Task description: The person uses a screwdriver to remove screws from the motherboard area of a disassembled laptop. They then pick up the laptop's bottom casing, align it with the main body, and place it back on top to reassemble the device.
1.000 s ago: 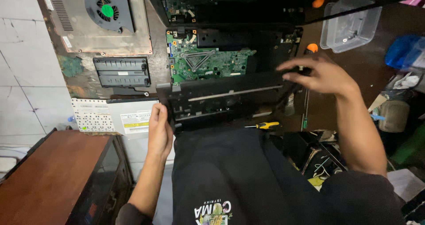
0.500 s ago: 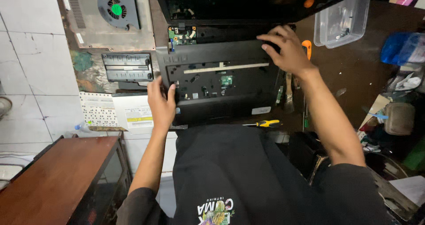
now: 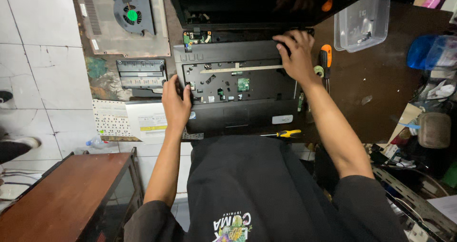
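Now lying flat on the laptop base, the black cover (image 3: 238,87), where a second ago being held up over the green board. Sitting in the middle of the desk (image 3: 381,99), just under the open dark screen (image 3: 247,4).

Pressing on the cover's left edge, left hand (image 3: 175,104), fingers curled over it, moved up from the desk's front edge. Pressing on the top right corner, right hand (image 3: 296,56), fingers spread and bent, moved in from the right side. Both hands touching the cover, neither one pinching.

Lying beside the right hand, an orange and black screwdriver (image 3: 325,61). Lying at the front edge, a small yellow screwdriver (image 3: 285,133). Standing at the back right, a clear box (image 3: 364,18). Lying at the back left, a grey panel with a fan (image 3: 131,16), and below it a keyboard (image 3: 109,118) turned face down.

Showing on the left, white floor tiles (image 3: 33,56) and a brown wooden table (image 3: 62,194). Piling up on the right, messy bits and bags.
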